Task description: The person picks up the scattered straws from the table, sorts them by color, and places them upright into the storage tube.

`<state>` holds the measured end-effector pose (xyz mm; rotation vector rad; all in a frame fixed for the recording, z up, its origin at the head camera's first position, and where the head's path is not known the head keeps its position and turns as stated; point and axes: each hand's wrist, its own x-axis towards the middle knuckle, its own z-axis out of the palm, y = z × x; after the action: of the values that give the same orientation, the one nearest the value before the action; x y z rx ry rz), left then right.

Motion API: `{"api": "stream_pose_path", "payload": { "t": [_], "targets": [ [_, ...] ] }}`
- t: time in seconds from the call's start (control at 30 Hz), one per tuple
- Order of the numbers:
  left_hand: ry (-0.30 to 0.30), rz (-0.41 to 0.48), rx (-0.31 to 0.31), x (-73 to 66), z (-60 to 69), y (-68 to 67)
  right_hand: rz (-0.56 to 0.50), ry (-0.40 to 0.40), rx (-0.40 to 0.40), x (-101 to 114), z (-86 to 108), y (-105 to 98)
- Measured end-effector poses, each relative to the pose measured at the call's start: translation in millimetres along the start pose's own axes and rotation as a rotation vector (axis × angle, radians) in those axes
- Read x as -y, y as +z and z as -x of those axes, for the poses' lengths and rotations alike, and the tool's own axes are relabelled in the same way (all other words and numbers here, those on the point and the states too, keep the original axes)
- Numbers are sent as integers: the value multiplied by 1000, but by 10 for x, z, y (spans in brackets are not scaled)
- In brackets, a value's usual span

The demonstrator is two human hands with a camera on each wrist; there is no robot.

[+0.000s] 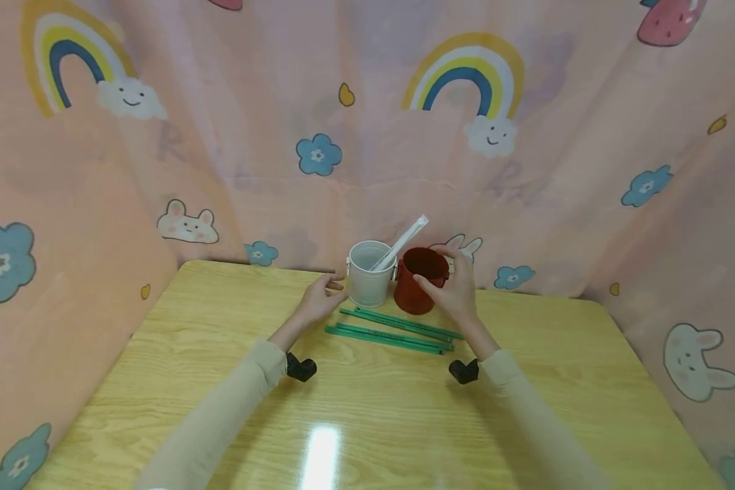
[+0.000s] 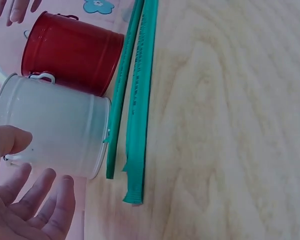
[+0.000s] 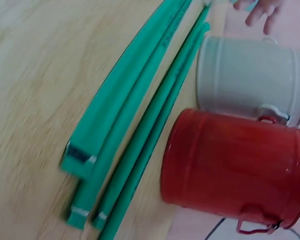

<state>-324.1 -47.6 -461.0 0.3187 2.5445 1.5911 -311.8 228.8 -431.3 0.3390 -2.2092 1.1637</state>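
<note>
A small white metal bucket (image 1: 368,282) stands upright at the back of the table, with white paper-wrapped straws (image 1: 400,243) leaning out of it. Right beside it is a red bucket (image 1: 412,294) of similar shape. My left hand (image 1: 321,299) is at the white bucket's left side, fingers spread and thumb by its wall; touching or not, I cannot tell. Around the right side of the red bucket is my right hand (image 1: 456,289), thumb in front; in the left wrist view its fingers (image 2: 15,10) look apart from the bucket. Several green-wrapped straws (image 1: 392,338) lie before both buckets.
The pale wooden table (image 1: 367,408) ends just behind the buckets, against a pink patterned curtain (image 1: 251,136). Bare wood surrounds the straws in front and on both sides. Light glares off the table near its front.
</note>
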Motion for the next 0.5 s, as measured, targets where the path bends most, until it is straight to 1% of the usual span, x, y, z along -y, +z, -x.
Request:
{"api": "stream_pose_path", "payload": {
  "t": [0.07, 0.13, 0.3, 0.37, 0.4, 0.5],
  "targets": [
    [9, -11, -5, -3, 29, 6, -21, 10, 3, -32, 2, -10],
    [23, -26, 4, -6, 48, 13, -58, 31, 14, -56, 4, -19],
    [29, -5, 60, -11, 68, 59, -135, 96, 54, -120, 27, -32],
    [38, 8, 86, -11, 64, 94, -148, 117, 66, -168, 33, -30],
    [44, 7, 97, -11, 63, 112, -146, 128, 74, -135, 37, -43],
    [63, -5, 119, -20, 54, 176, -164, 155, 92, -202, 30, -51]
  ]
}}
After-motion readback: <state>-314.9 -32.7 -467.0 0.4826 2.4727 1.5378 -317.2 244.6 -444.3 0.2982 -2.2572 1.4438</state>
